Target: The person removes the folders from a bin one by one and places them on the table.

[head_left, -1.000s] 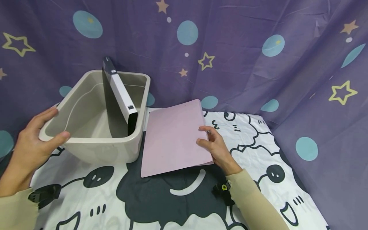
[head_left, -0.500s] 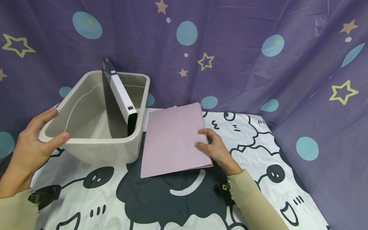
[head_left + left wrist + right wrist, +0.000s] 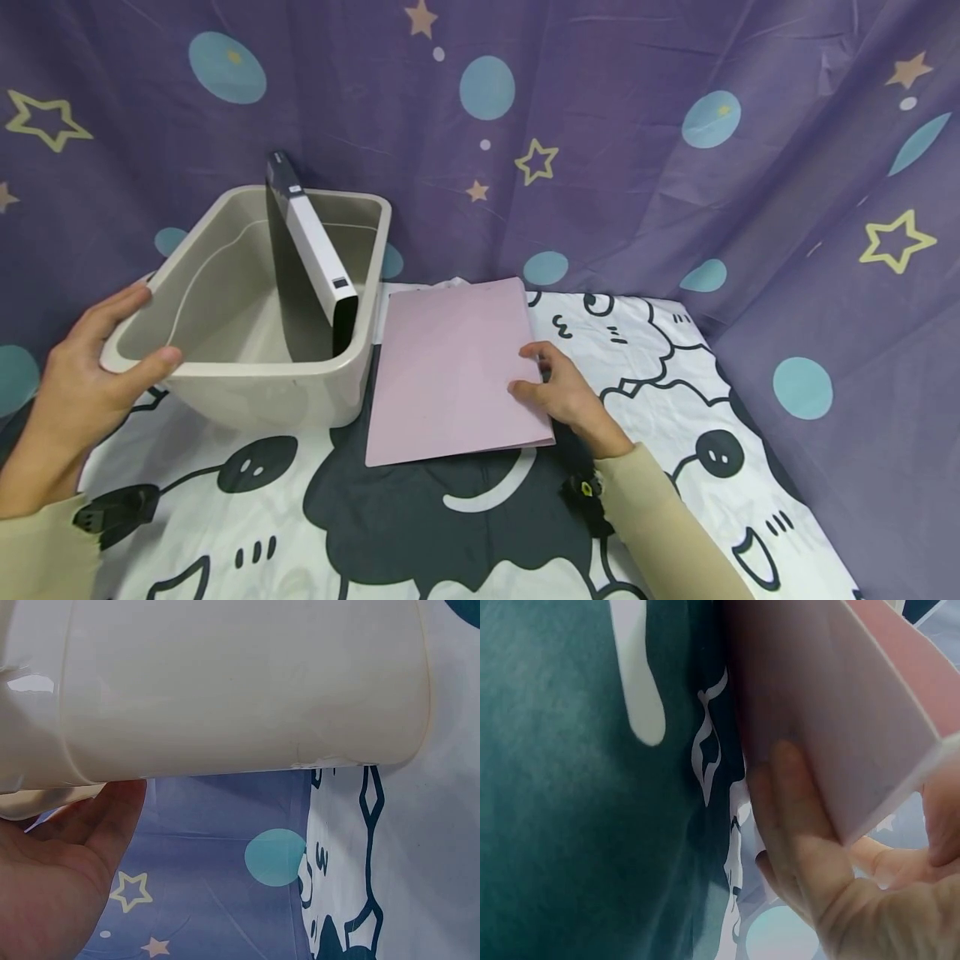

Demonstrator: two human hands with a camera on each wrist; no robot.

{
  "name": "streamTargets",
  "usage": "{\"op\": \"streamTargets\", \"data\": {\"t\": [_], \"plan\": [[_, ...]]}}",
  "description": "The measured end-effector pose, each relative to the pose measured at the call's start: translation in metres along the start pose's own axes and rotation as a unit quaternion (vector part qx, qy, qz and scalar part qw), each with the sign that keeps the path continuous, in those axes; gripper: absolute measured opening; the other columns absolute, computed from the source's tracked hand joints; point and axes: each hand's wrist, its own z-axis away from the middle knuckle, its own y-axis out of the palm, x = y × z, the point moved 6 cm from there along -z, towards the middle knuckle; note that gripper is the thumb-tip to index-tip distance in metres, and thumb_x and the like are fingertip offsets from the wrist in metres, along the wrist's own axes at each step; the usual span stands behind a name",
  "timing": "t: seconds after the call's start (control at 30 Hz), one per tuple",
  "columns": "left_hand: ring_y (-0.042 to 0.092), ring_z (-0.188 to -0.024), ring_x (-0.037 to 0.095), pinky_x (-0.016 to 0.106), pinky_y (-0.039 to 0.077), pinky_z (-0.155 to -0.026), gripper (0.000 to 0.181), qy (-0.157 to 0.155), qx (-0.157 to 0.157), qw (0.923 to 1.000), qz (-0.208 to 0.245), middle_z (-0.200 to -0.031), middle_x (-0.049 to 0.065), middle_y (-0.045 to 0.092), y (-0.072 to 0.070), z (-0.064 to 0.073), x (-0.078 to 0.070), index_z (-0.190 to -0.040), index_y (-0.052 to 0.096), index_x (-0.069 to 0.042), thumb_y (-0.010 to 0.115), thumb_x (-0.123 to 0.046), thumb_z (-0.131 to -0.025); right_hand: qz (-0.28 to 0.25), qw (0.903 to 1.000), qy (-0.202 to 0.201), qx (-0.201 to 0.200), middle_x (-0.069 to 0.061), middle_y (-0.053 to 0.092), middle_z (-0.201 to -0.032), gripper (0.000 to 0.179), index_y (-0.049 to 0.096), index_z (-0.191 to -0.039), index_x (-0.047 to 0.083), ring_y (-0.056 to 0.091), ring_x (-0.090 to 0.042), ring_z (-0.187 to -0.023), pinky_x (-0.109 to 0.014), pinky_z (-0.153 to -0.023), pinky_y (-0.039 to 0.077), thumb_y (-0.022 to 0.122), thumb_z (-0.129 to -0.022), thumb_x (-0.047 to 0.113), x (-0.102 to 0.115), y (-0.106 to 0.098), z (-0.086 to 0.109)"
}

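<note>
My left hand [image 3: 101, 367] grips the near left corner of a beige plastic bin [image 3: 255, 392], thumb over the rim; in the left wrist view the fingers go up behind the bin's wall [image 3: 247, 697]. A black and white binder [image 3: 318, 250] leans inside, its upper end above the rim. Right of the bin, my right hand [image 3: 566, 392] holds a pale pink folder [image 3: 450, 375] by its right edge, thumb on top. Several fingers [image 3: 795, 802] lie under the folder [image 3: 810, 697] in the right wrist view, where that edge is raised off the cloth.
A white cloth [image 3: 637, 492] with black cartoon drawings covers the surface. Behind it hangs a purple curtain [image 3: 600, 167] with stars and blue spots, which also runs down the right side. Something white [image 3: 382, 300] shows beyond the folder's far left corner.
The pink folder has sunk lower, its far edge coming down and nearer, with my right hand still holding its right edge. My left hand and the bin stay in place.
</note>
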Motion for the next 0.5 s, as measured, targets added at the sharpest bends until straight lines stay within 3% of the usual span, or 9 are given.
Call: {"op": "streamTargets", "data": {"t": [0.5], "plan": [[0.029, -0.127, -0.007, 0.015, 0.02, -0.103, 0.079, 0.009, -0.002, 1.0, -0.003, -0.152, -0.011, 0.031, 0.0, 0.0002, -0.0012, -0.148, 0.038, -0.02, 0.076, -0.01, -0.079, 0.045, 0.9988, 0.011, 0.015, -0.019, 0.056, -0.117, 0.054, 0.054, -0.128, 0.016, 0.055, -0.031, -0.1, -0.041, -0.074, 0.049, 0.075, -0.079, 0.02, -0.0058, 0.0002, -0.0027]]}}
